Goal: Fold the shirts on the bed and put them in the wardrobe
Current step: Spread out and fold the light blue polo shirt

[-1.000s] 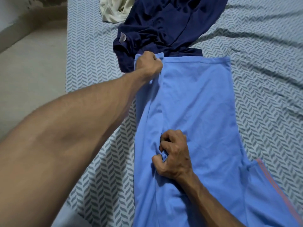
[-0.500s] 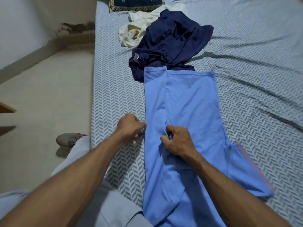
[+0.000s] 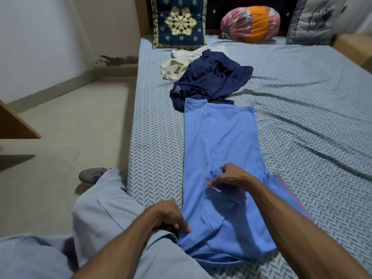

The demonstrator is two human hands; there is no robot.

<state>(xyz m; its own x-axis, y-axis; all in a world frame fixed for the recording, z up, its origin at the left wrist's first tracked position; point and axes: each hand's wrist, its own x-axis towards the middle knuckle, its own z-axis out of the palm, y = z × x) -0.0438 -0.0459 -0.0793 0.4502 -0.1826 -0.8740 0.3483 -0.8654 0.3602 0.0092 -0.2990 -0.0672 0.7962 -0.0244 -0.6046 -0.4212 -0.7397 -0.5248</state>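
A light blue shirt (image 3: 225,137) lies lengthwise on the bed (image 3: 302,97), its left side folded inward along a straight edge. My right hand (image 3: 231,178) pinches a bunch of fabric at the shirt's middle. Down by the near left edge, my left hand (image 3: 167,216) has loosely bent fingers, their tips touching the cloth. A crumpled navy shirt (image 3: 211,79) lies just beyond the blue one, touching its far end. A cream shirt (image 3: 175,67) sits partly under the navy one.
A patterned navy cushion (image 3: 179,23), a pink-orange bundle (image 3: 249,24) and a grey pillow (image 3: 314,19) line the headboard. My grey-trousered leg (image 3: 104,208) rests against the bed's left side. A shoe (image 3: 90,175) and a wooden edge (image 3: 12,125) are at the left.
My left hand let go of the shirt's far corner and drew back along the left edge to the near end. The view pulled back. My right hand stays on the shirt's middle.
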